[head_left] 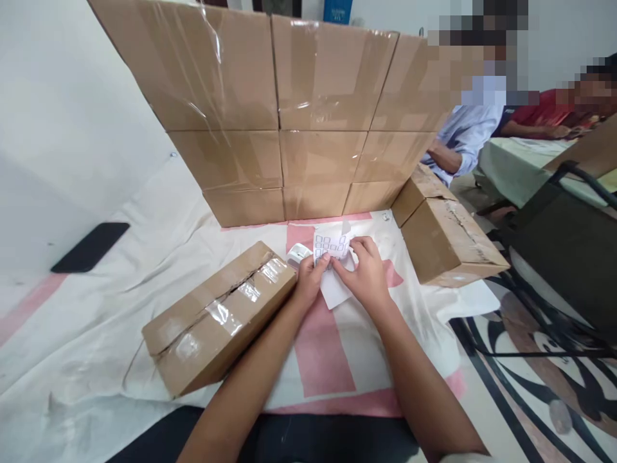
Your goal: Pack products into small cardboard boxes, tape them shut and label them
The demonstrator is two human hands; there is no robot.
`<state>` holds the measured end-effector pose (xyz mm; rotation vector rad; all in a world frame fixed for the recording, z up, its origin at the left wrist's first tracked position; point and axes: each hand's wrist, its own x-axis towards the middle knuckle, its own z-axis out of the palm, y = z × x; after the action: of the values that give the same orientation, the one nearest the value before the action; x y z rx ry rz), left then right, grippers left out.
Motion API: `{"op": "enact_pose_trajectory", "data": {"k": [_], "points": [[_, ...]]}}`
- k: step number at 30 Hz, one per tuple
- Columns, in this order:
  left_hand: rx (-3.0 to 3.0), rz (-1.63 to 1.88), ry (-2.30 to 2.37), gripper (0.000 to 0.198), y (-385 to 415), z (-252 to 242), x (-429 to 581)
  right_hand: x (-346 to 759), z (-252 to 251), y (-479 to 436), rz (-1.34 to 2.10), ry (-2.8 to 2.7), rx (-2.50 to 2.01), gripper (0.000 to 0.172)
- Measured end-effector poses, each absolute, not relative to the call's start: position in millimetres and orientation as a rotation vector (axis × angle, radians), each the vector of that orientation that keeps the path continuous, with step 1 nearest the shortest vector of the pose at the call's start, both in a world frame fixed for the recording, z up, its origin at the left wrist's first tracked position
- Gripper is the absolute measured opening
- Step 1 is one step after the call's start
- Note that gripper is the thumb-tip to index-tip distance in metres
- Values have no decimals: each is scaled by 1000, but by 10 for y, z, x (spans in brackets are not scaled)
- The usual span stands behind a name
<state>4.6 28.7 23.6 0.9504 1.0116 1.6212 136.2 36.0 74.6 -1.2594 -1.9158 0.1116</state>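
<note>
A small white sheet of paper [332, 243] printed with rows of box outlines is held up between my two hands, its upper edge curling. My left hand [310, 278] is closed on the sheet's lower left, thumb over the print. On the right edge, my right hand [367, 273] grips it with bent fingers, thumb pointing inward. Beneath them lies a plain white piece of paper [336, 290], partly covered by my fingers. Just left of the sheet is a small white object [299, 253] whose kind I cannot make out.
A wall of taped cardboard boxes [318, 96] stands at the back. One long taped box [216, 315] lies left, another box [448, 235] right. A black phone-like slab [90, 247] rests far left on the cloth [110, 328]. Two people sit beyond, near a black chair [554, 257].
</note>
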Motion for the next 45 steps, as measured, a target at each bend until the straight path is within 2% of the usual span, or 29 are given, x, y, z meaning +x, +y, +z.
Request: {"op": "enact_pose_trajectory", "data": {"k": [6, 13, 22, 28, 32, 45], "points": [[1034, 1640, 1064, 42, 275, 215, 48, 1327, 698, 382, 112, -1831, -1195, 15], [1155, 1612, 1084, 45, 300, 161, 25, 1400, 732, 412, 159, -1908, -1143, 11], [1331, 1599, 1111, 47, 281, 214, -6, 1361, 717, 389, 129, -1926, -1199, 13], [1488, 1521, 1025, 33, 246, 272, -10, 1370, 664, 423, 121, -1879, -1246, 8], [1547, 1482, 971, 40, 247, 273, -4, 1366, 643, 439, 150, -1843, -1259, 7], [1537, 1507, 1017, 43, 262, 264, -7, 1368, 603, 459, 162, -1837, -1253, 14]]}}
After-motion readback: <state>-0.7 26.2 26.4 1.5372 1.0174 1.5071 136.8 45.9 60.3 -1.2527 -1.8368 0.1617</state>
